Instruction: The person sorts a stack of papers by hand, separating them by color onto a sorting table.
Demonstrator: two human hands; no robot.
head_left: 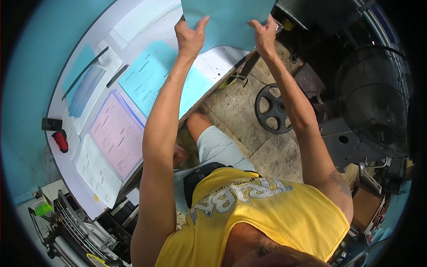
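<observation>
A blue sheet or stack of sheets (229,22) is held up at the top centre, above the table's right edge. At its left side, my left hand (190,38) grips it with the thumb lying on the near face. My right hand (265,35) grips its right side, thumb also on the near face; the fingers of both hands are partly hidden behind it. Below the raised blue paper, a stack of printed light-blue forms (153,75) lies on the table (80,187). Printed pink forms (116,133) and white forms (95,171) lie nearer.
A black ruler-like strip (85,73) and a red and black object (60,141) are on the table's left. A black handwheel (275,109) stands right of centre, beside a large fan (373,102). Machinery (80,231) fills the lower left.
</observation>
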